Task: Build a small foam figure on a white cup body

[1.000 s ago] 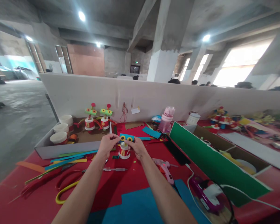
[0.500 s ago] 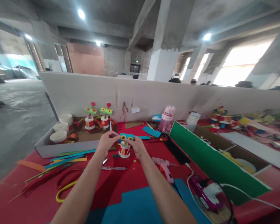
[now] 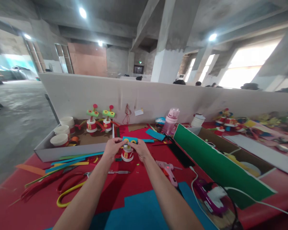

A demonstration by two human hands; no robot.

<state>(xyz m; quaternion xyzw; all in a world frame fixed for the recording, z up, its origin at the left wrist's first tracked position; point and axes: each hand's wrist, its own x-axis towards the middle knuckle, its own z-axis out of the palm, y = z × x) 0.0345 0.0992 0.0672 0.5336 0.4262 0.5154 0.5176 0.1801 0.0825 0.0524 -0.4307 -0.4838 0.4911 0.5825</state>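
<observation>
A blue paper tube [image 3: 130, 139] with round yellow eyes is held at its ends above an upturned red-and-white paper cup [image 3: 127, 155]. My left hand [image 3: 114, 147] grips the tube's left end, fingers closed. On the right end, my right hand [image 3: 141, 149] pinches it, thumb near the yellow eye. The tube's underside meets a small yellow piece on the cup's top; whether they are joined I cannot tell. Just left of the cup lies a dark green folded paper spring [image 3: 118, 159]. A pen [image 3: 119, 172] rests in front of it.
To the right lie a pink glue gun [image 3: 168, 169], a black phone [image 3: 180, 155] and a purple power strip [image 3: 210, 198] with cables. Scissors [image 3: 70, 193] and paper strips [image 3: 72, 161] are at left. Two finished-looking cup figures [image 3: 107, 123] stand in a tray [image 3: 44, 155].
My left hand has moved right and closed in on the tube's left end and eye. My right hand stays at the other end. The cup remains upside down below.
</observation>
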